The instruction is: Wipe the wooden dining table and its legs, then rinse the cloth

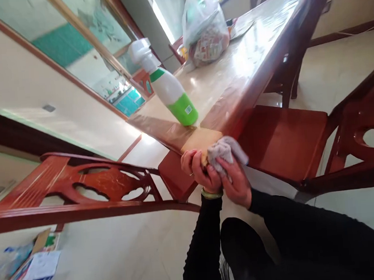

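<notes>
Grey cloth (227, 153) bunched in right hand (236, 180), pressed on surface corner (200, 141) | left hand (199, 171) clasps corner edge beside it | spray bottle (166, 87) just beyond hands | wiping seems begun; long top apparently left

We count one spray bottle (167, 88), one grey cloth (224, 153), one full plastic bag (205, 30), one wooden table (248, 63), two wooden chairs (81, 188) (318, 139), two hands (199, 170) (236, 179), one bangle (211, 194).

I see L hand (199, 170) gripping table corner (200, 141), R hand (236, 177) w/ grey cloth (225, 152) against it, spray bottle (167, 88) just above
</notes>
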The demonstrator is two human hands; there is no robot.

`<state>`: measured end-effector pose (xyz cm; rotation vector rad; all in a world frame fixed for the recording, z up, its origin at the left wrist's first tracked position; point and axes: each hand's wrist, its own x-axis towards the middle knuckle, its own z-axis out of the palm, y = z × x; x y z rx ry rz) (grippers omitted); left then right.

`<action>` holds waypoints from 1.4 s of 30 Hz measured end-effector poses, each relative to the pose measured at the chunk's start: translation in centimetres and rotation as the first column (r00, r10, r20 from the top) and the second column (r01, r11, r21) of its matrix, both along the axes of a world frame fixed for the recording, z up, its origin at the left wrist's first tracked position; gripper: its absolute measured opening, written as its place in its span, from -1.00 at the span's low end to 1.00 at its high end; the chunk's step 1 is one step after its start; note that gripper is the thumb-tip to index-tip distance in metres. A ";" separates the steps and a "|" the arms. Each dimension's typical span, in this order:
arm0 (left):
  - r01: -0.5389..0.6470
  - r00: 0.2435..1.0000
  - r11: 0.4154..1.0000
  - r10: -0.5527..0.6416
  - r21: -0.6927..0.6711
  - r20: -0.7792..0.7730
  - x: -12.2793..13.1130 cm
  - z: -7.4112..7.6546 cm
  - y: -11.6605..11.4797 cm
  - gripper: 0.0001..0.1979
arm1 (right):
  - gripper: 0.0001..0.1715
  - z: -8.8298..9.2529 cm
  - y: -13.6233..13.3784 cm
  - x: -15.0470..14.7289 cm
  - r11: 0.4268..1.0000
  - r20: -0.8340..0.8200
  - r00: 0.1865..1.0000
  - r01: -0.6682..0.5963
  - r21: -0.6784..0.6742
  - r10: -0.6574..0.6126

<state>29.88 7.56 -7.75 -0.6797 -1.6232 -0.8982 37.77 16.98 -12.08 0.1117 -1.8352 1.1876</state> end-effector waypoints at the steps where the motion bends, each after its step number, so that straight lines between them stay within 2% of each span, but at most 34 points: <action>1: -0.005 1.000 1.000 0.005 -0.009 -0.016 -0.5 -0.1 -0.1 -0.48 | 0.01 -0.8 -1.2 -0.5 1.000 -0.032 0.999 0.023 -0.018 -0.024; 3: 0.018 0.998 0.999 -0.020 -0.035 -0.059 -1.1 0.0 -0.2 -0.52 | 0.05 -1.1 -2.4 -1.8 0.993 -0.118 0.989 0.077 -0.089 -0.087; 6: 0.057 0.988 0.998 -0.061 -0.032 -0.140 -1.4 0.3 -0.3 -0.60 | -0.01 1.0 -1.2 -4.3 0.976 -0.151 0.977 0.126 -0.177 -0.153; 9: 0.099 0.984 0.994 -0.103 -0.041 -0.144 -1.4 0.6 -0.3 -0.61 | -0.11 3.2 2.6 -7.0 0.955 -0.127 0.969 0.179 -0.237 -0.213; 11: 0.122 0.985 0.990 -0.129 -0.074 -0.111 -1.5 0.6 -0.4 -0.59 | -0.14 3.8 5.7 -8.6 0.940 -0.130 0.959 0.212 -0.265 -0.253; 16: 0.106 0.988 0.990 -0.115 -0.098 -0.099 -1.1 0.6 -1.0 -0.57 | -0.18 3.7 13.1 -11.9 0.951 -0.113 0.964 0.213 -0.223 -0.242; 19: 0.100 0.995 0.989 -0.102 -0.105 -0.009 -0.4 0.9 -1.4 -0.55 | -0.05 3.9 15.4 -13.6 0.929 -0.037 0.969 0.223 -0.295 -0.244; 21: 0.075 0.997 0.991 -0.071 -0.110 0.036 0.0 1.1 -1.5 -0.57 | 0.02 3.9 14.3 -13.6 0.895 0.018 0.969 0.236 -0.378 -0.247; 23: 0.039 0.999 0.992 -0.036 -0.117 0.025 0.0 1.1 -1.2 -0.62 | -0.03 3.4 10.7 -11.9 0.863 0.033 0.968 0.238 -0.445 -0.249; 25: 0.005 1.000 0.995 -0.007 -0.095 -0.016 -0.4 1.1 -0.8 -0.66 | -0.15 2.5 5.6 -9.0 0.892 -0.024 0.974 0.196 -0.407 -0.225; 27: -0.005 0.999 0.999 0.002 -0.050 -0.044 -1.0 0.9 -0.4 -0.68 | -0.21 1.7 1.3 -6.6 0.949 -0.098 0.982 0.130 -0.289 -0.164; 29: 0.003 0.998 0.999 -0.005 -0.036 -0.059 -1.5 0.7 -0.3 -0.68 | -0.23 1.5 -0.3 -5.8 0.961 -0.132 0.978 0.124 -0.247 -0.160; 30: 0.007 0.998 0.999 -0.010 -0.046 -0.059 -1.7 0.6 -0.4 -0.68 | -0.24 1.7 0.3 -6.3 0.955 -0.142 0.973 0.138 -0.263 -0.180; 31: 0.012 0.998 0.998 -0.016 -0.060 -0.061 -1.8 0.6 -0.6 -0.68 | -0.25 2.0 1.6 -7.3 0.941 -0.147 0.966 0.162 -0.296 -0.212; 33: 0.033 0.997 0.997 -0.037 -0.067 -0.060 -1.7 0.5 -0.8 -0.69 | -0.24 2.9 6.2 -10.4 0.901 -0.136 0.947 0.222 -0.372 -0.290; 36: 0.082 0.995 0.996 -0.083 -0.019 -0.057 -1.2 0.7 -0.5 -0.71 | -0.24 4.2 16.0 -16.1 0.843 -0.069 0.919 0.323 -0.429 -0.388; 38: 0.071 0.997 0.997 -0.070 0.012 -0.044 -0.7 1.1 0.0 -0.73 | -0.27 5.3 23.3 -19.5 0.781 0.015 0.902 0.382 -0.495 -0.432; 40: 0.010 1.000 1.000 -0.010 0.028 -0.023 -0.4 1.4 0.7 -0.73 | -0.30 6.5 30.0 -22.1 0.733 0.124 0.910 0.393 -0.555 -0.395; 42: -0.044 0.999 0.999 0.044 0.028 0.001 -0.2 1.8 1.2 -0.69 | -0.29 7.5 34.6 -23.6 0.712 0.158 0.920 0.378 -0.592 -0.358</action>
